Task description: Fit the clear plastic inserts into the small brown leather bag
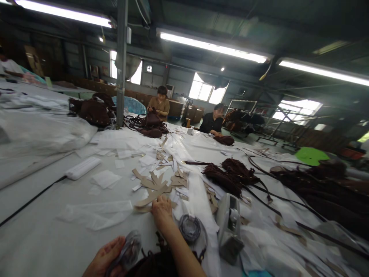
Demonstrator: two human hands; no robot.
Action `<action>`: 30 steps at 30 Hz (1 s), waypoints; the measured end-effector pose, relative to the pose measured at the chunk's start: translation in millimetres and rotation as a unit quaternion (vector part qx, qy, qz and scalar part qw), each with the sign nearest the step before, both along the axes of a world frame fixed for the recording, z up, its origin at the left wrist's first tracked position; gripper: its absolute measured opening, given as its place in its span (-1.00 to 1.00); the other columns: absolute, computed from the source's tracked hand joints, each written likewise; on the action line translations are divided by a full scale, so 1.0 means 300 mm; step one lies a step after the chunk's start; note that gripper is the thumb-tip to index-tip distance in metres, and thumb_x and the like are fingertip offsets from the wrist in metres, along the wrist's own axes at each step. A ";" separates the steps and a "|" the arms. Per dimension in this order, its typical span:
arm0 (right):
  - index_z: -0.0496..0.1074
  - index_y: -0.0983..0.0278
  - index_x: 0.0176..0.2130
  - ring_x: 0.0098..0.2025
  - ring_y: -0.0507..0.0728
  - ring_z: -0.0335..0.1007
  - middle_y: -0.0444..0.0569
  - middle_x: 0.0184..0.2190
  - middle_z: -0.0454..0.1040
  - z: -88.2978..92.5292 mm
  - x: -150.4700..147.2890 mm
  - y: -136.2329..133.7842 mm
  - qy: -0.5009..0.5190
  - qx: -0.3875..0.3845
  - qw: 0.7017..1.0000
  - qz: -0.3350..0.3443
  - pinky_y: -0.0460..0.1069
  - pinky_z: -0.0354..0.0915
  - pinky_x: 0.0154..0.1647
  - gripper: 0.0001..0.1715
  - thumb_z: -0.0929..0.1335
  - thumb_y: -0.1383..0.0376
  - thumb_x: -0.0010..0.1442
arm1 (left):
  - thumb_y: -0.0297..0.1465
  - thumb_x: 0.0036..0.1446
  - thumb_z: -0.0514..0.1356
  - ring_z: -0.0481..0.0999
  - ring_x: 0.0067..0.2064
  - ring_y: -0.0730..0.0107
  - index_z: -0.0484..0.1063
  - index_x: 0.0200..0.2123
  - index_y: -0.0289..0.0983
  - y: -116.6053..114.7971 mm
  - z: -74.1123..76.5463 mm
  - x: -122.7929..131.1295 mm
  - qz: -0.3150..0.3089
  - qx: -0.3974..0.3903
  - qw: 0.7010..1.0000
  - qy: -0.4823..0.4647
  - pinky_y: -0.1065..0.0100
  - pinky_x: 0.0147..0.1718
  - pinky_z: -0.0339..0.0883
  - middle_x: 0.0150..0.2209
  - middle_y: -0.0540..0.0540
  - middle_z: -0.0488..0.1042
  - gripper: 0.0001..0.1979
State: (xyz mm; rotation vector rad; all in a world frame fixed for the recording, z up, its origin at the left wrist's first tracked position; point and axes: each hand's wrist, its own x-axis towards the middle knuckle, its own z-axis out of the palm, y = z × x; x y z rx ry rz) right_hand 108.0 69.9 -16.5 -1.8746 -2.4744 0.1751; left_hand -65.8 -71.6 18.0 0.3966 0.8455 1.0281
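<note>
Low in the head view, my left hand [105,256] is closed on a dark piece wrapped in clear plastic [132,248]; what is inside the wrap is blurred. My right hand [162,209] reaches forward to a pile of tan strips [152,186], its fingers curled down at a tan strip [143,209] by the near edge. My right forearm partly covers a dark brown bag [158,265] close to my body. Right of that forearm lies a plastic-wrapped dark coil [189,228].
A grey box-shaped device [230,227] stands at right. Brown fringed bags [230,173] and long straps lie beyond it. A white power strip [83,168] sits at left, near a metal post [121,65]. Two people [158,104] work across the table.
</note>
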 end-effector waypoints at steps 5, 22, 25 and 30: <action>0.43 0.32 -0.13 0.01 0.19 0.35 -0.01 -0.07 0.44 0.019 0.012 -0.022 0.020 0.013 1.000 0.011 0.22 0.23 0.09 -0.84 0.33 0.32 0.27 | -0.06 -0.30 0.48 0.10 -0.69 0.64 0.51 -0.52 -0.35 0.023 0.016 -0.008 0.004 -0.044 0.998 -0.043 0.56 -0.70 0.01 -0.76 0.16 0.08 -0.53; 0.34 0.30 -0.02 -0.41 0.06 0.45 -0.07 -0.39 0.50 0.225 0.112 -0.221 0.439 0.056 0.889 -0.117 -0.09 0.30 -0.41 -0.65 0.12 0.27 0.33 | -0.22 -0.11 0.45 0.39 -0.54 0.58 0.44 -0.30 -0.27 0.032 0.080 0.026 0.042 0.025 0.999 -0.009 0.48 -0.49 0.37 -0.40 0.01 0.49 -0.63; 0.41 0.29 -0.18 -0.52 0.04 0.39 -0.13 -0.52 0.47 0.264 0.122 -0.358 0.486 0.043 0.863 -0.127 -0.10 0.26 -0.49 -0.62 0.18 0.10 0.32 | -0.16 -0.03 0.39 0.28 -0.60 0.67 0.44 -0.35 -0.30 0.042 0.088 0.045 0.029 0.087 0.996 0.006 0.60 -0.63 0.16 -0.45 0.04 0.45 -0.66; 0.44 0.25 -0.46 -0.55 0.05 0.36 -0.13 -0.62 0.43 0.266 0.080 -0.549 0.506 0.048 0.848 -0.148 -0.10 0.19 -0.51 -0.58 0.25 0.06 0.27 | -0.10 -0.04 0.37 0.10 -0.67 0.73 0.41 -0.45 -0.31 0.060 0.081 0.093 0.069 0.129 0.987 0.062 0.60 -0.68 0.04 -0.58 0.12 0.32 -0.61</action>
